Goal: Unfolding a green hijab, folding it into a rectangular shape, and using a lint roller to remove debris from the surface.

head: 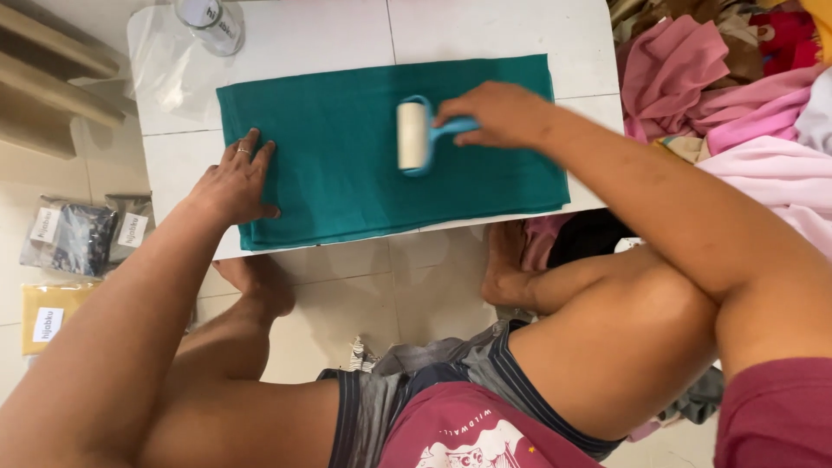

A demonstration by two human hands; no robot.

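Lying flat on a low white surface: one folded teal cloth, several layers thick at its near edge, spread wide and nearly square to the edges of the surface.

Item 1, teal cloth. Soft, limp, light by the look of it; likely to slide or bunch on the smooth top unless pinned. Best held by pressing down on a corner or by pinching the stacked near edge, where the layers meet.

Item 2, lint roller. Pale drum in a blue frame with a short blue handle, resting on the cloth right of centre. Rigid, light, probably tacky on the drum; taken by the handle only.

Item 3, right hand. Fingers wrapped around the roller's handle, drum pointing left.

Item 4, left hand. Fingers spread and flat, grasping nothing, pressing the cloth's near left corner; a ring shows on one finger.

Item 5, clear plastic bag, lying at the far left of the surface, partly under the cloth's corner, with a clear bottle standing on it.

Item 6, packaged cloths, on the floor to the left.

Item 7, heap of pink and mixed fabrics, to the right.
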